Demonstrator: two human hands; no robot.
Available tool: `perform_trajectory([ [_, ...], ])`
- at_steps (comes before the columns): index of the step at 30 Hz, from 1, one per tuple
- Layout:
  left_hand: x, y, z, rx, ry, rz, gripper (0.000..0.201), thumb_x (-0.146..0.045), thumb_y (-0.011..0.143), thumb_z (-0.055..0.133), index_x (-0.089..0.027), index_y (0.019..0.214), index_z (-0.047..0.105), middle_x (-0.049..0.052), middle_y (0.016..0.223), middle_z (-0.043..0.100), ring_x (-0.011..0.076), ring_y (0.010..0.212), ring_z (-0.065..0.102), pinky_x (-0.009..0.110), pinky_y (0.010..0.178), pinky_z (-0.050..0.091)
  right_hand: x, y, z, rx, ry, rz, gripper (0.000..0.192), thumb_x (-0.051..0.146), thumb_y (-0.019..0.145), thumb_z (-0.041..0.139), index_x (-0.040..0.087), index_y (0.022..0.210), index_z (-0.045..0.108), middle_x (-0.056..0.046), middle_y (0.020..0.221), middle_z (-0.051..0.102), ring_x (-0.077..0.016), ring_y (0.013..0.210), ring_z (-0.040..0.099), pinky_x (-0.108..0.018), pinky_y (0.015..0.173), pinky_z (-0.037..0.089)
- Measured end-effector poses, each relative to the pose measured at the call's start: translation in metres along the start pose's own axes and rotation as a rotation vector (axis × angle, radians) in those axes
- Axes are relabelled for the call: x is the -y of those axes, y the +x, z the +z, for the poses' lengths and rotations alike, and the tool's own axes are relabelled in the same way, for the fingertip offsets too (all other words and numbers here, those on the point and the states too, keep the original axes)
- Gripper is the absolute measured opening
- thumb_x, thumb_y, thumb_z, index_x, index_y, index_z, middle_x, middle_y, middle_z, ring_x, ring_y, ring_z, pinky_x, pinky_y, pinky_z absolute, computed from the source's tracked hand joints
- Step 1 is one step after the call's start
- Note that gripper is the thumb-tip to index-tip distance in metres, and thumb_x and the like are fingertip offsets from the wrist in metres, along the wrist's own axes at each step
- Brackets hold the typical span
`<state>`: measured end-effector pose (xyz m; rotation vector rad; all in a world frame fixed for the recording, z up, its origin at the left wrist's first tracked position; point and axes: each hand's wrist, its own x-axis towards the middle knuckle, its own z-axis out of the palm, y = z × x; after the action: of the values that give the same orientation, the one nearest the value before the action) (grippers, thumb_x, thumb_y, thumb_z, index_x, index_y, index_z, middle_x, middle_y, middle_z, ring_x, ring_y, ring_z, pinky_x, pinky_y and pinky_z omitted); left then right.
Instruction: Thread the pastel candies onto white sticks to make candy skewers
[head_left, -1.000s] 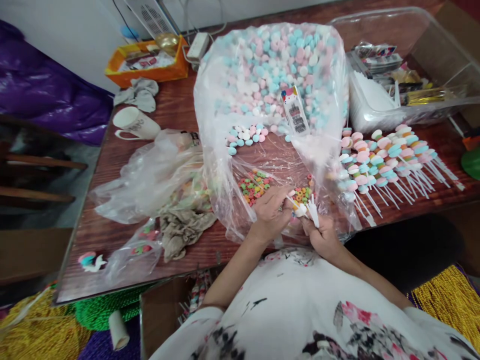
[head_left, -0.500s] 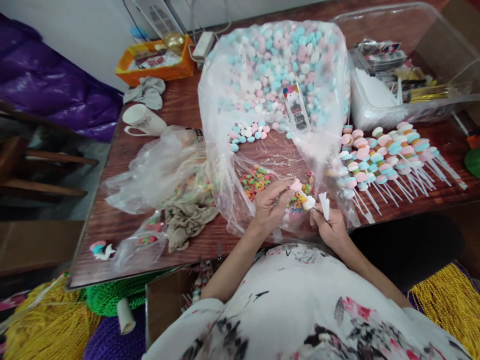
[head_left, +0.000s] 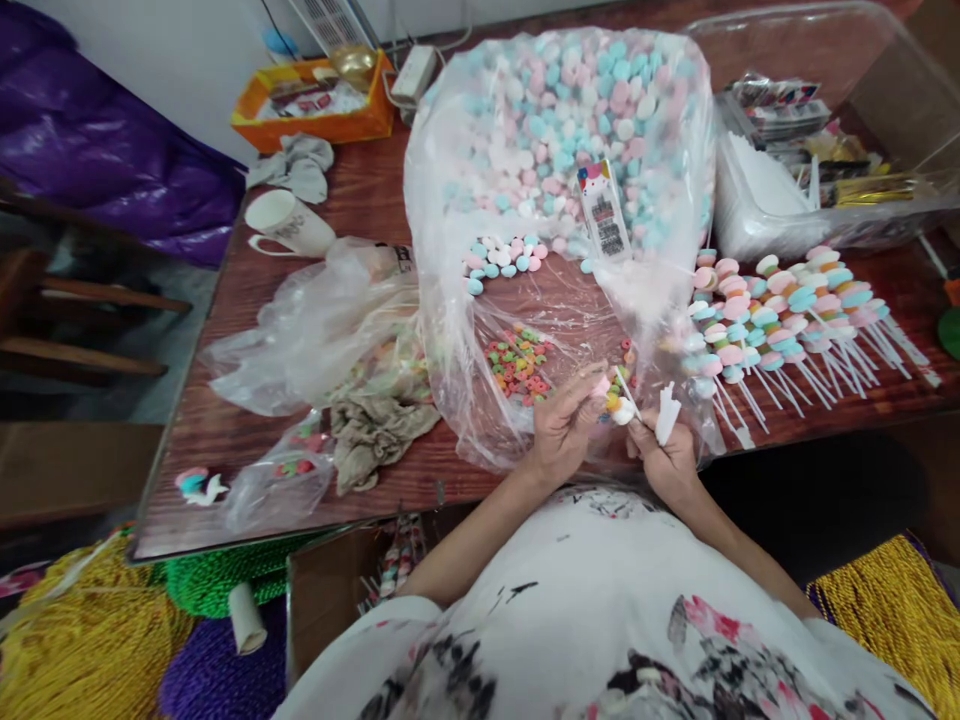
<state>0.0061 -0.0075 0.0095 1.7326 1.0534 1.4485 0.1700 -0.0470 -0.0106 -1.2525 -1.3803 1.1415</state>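
Observation:
My left hand [head_left: 562, 425] is closed, its fingertips pinching a pink marshmallow [head_left: 602, 387]. Below that are an orange-yellow candy ring [head_left: 613, 402] and a white marshmallow [head_left: 623, 411], close together between my hands. My right hand [head_left: 664, 455] is closed around a small bundle of white sticks [head_left: 667, 413] that fan upward. From its fingertips one thin white stick [head_left: 627, 390] slants up beside the marshmallows; whether it passes through them I cannot tell. Underneath, small coloured candy rings [head_left: 517, 362] lie on clear plastic.
A big clear bag of pastel marshmallows [head_left: 555, 120] lies ahead, a printed packet [head_left: 604, 212] on it. Skewered marshmallow sticks [head_left: 787, 310] are rowed at right, before a clear plastic bin [head_left: 757, 215]. A mug [head_left: 292, 225], plastic bags [head_left: 315, 325] and a crumpled cloth [head_left: 379, 435] are left.
My left hand has shifted slightly right and down, closer to my right hand. A thin stick now shows slanting upward beside the marshmallows. The view has shifted a little.

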Motion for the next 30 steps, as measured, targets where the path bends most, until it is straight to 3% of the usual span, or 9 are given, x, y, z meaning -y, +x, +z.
perform_trajectory([
  [7, -0.008, -0.019, 0.006, 0.166, -0.008, 0.009, 0.031, -0.018, 0.094, 0.052, -0.024, 0.122, 0.064, 0.009, 0.117, 0.071, 0.0186, 0.114, 0.065, 0.038, 0.099, 0.053, -0.005, -0.005, 0.005, -0.073, 0.029, 0.018, 0.038, 0.036, 0.095, 0.054, 0.019, 0.061, 0.052, 0.004, 0.054, 0.046, -0.0101, 0.051, 0.042, -0.025, 0.051, 0.035],
  [12, -0.009, -0.016, 0.002, 0.192, -0.054, -0.075, 0.031, -0.023, 0.096, 0.048, -0.023, 0.123, 0.064, 0.009, 0.12, 0.069, 0.0193, 0.117, 0.063, 0.038, 0.1, 0.052, -0.004, -0.002, 0.003, -0.065, 0.036, 0.04, 0.037, 0.037, 0.094, 0.055, 0.019, 0.062, 0.054, 0.003, 0.055, 0.049, -0.01, 0.051, 0.042, -0.025, 0.051, 0.035],
  [16, -0.004, 0.006, -0.031, 0.019, -0.027, -0.189, 0.033, -0.032, 0.097, 0.048, -0.024, 0.126, 0.06, 0.009, 0.118, 0.069, 0.0176, 0.098, 0.069, 0.033, 0.084, 0.058, -0.005, 0.009, -0.013, -0.273, 0.175, 0.08, 0.04, 0.04, 0.093, 0.058, 0.019, 0.06, 0.048, 0.005, 0.052, 0.043, -0.0082, 0.046, 0.036, -0.023, 0.044, 0.027],
  [18, 0.002, 0.019, -0.048, -0.045, 0.153, -0.166, 0.026, -0.032, 0.093, 0.055, -0.022, 0.114, 0.066, 0.006, 0.107, 0.072, 0.0162, 0.09, 0.068, 0.033, 0.084, 0.056, -0.009, 0.013, -0.02, -0.332, 0.24, 0.105, 0.041, 0.041, 0.092, 0.059, 0.019, 0.06, 0.045, 0.006, 0.05, 0.04, -0.0076, 0.044, 0.033, -0.023, 0.042, 0.023],
  [19, 0.005, 0.024, -0.054, 0.002, 0.27, -0.134, 0.021, -0.031, 0.091, 0.058, -0.021, 0.105, 0.07, 0.005, 0.1, 0.072, 0.0163, 0.088, 0.067, 0.033, 0.085, 0.054, -0.011, 0.015, -0.022, -0.328, 0.25, 0.12, 0.041, 0.042, 0.091, 0.059, 0.019, 0.06, 0.046, 0.006, 0.05, 0.04, -0.0075, 0.044, 0.032, -0.023, 0.042, 0.022],
  [21, 0.011, 0.031, -0.056, 0.231, 0.49, -0.101, 0.017, -0.03, 0.088, 0.062, -0.019, 0.097, 0.071, 0.005, 0.092, 0.071, 0.0181, 0.088, 0.064, 0.035, 0.085, 0.051, -0.015, 0.016, -0.025, -0.28, 0.215, 0.138, 0.039, 0.042, 0.091, 0.058, 0.019, 0.062, 0.049, 0.005, 0.051, 0.042, -0.0076, 0.045, 0.033, -0.022, 0.042, 0.023],
  [24, 0.019, 0.034, -0.043, 0.477, 0.754, -0.111, 0.016, -0.028, 0.085, 0.064, -0.018, 0.096, 0.071, 0.007, 0.092, 0.067, 0.0218, 0.09, 0.059, 0.038, 0.083, 0.048, -0.016, 0.014, -0.026, -0.212, 0.112, 0.132, 0.039, 0.042, 0.092, 0.057, 0.019, 0.061, 0.051, 0.004, 0.053, 0.045, -0.0084, 0.047, 0.037, -0.022, 0.044, 0.026],
  [27, 0.026, 0.034, -0.029, 0.511, 0.862, -0.125, 0.013, -0.025, 0.086, 0.062, -0.019, 0.09, 0.072, 0.007, 0.091, 0.065, 0.0224, 0.088, 0.058, 0.038, 0.082, 0.046, -0.014, 0.012, -0.028, -0.176, 0.054, 0.117, 0.04, 0.041, 0.094, 0.054, 0.019, 0.061, 0.051, 0.004, 0.053, 0.045, -0.0093, 0.049, 0.039, -0.023, 0.047, 0.029],
  [30, 0.031, 0.033, -0.029, 0.54, 0.814, -0.055, 0.012, -0.023, 0.086, 0.059, -0.018, 0.087, 0.07, 0.008, 0.094, 0.066, 0.0222, 0.09, 0.058, 0.038, 0.083, 0.046, -0.011, 0.011, -0.031, -0.13, 0.009, 0.084, 0.039, 0.038, 0.095, 0.052, 0.019, 0.061, 0.05, 0.004, 0.054, 0.045, -0.0097, 0.05, 0.04, -0.024, 0.049, 0.03],
])
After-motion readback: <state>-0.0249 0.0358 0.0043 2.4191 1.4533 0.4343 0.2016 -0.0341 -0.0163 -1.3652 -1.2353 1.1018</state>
